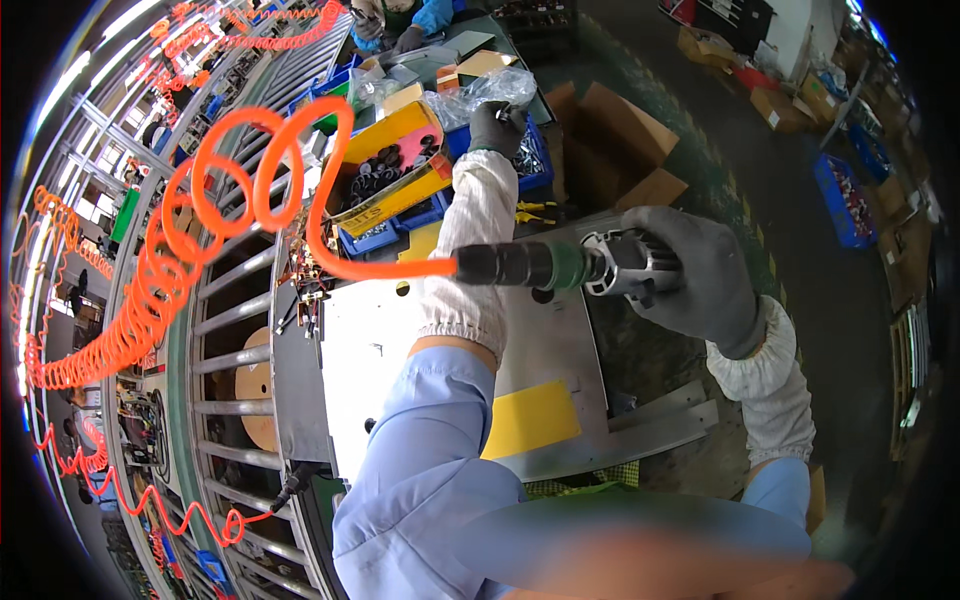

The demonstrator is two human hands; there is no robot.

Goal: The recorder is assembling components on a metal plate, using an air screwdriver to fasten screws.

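Note:
My right hand, in a grey glove, is wrapped round an air screwdriver with a silver body. Its black and green hose end points left and joins an orange coiled air hose. My left hand, gloved too, is stretched far forward over a blue bin of small metal screws. Its fingers are curled together; whatever they hold is too small to make out. Under my left arm lies a pale metal panel with holes, a yellow sheet on its near right part.
Left of the bin stands a yellow carton of black round parts. Yellow-handled pliers lie near it. A roller conveyor runs along the left. An open cardboard box is at right. Across the bench a co-worker's gloved hand shows.

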